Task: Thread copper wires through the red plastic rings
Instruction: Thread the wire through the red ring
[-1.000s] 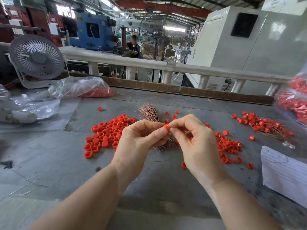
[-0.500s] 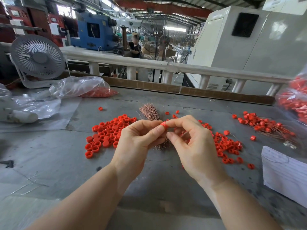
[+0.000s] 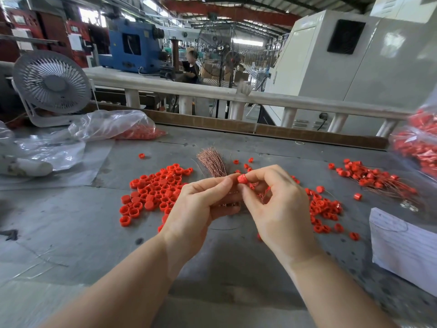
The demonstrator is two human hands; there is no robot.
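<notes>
Step in hand: I judge I am mid-threading, feeding a copper strand into one red ring (image 3: 242,178) held up over the bench (image 3: 71,233).
Right hand (image 3: 281,209): my thumb and forefinger pinch the ring at the hand's 11 o'clock; the other fingers curl loosely under it.
Left hand (image 3: 201,204): fingers pressed together, tips meeting the ring from its 9 o'clock side; I take them to be nipping a wire end, but the strand itself is too fine to see.
Ring in hand: in the air between my fingertips, clear of the bench, just in front of the copper wire bundle (image 3: 211,162).
Wire bundle: lies on the bench at 12 o'clock from my hands, fanned ends pointing away, near end hidden behind my left hand.
Unthreaded rings (image 3: 153,192): a heap at 9 o'clock of my left hand; a second scatter (image 3: 324,207) at 3 o'clock of my right.
Finished pieces (image 3: 373,178): rings with wire tails, piled at 2 o'clock, well apart from my hands.
Spare stock: a clear bag of rings (image 3: 113,125) at 10 o'clock, near the desk fan (image 3: 50,85).
Next move calls for: steady hands, the wire end lined up with the ring's bore, then pushed through without kinking; whether it is through yet I cannot tell.
</notes>
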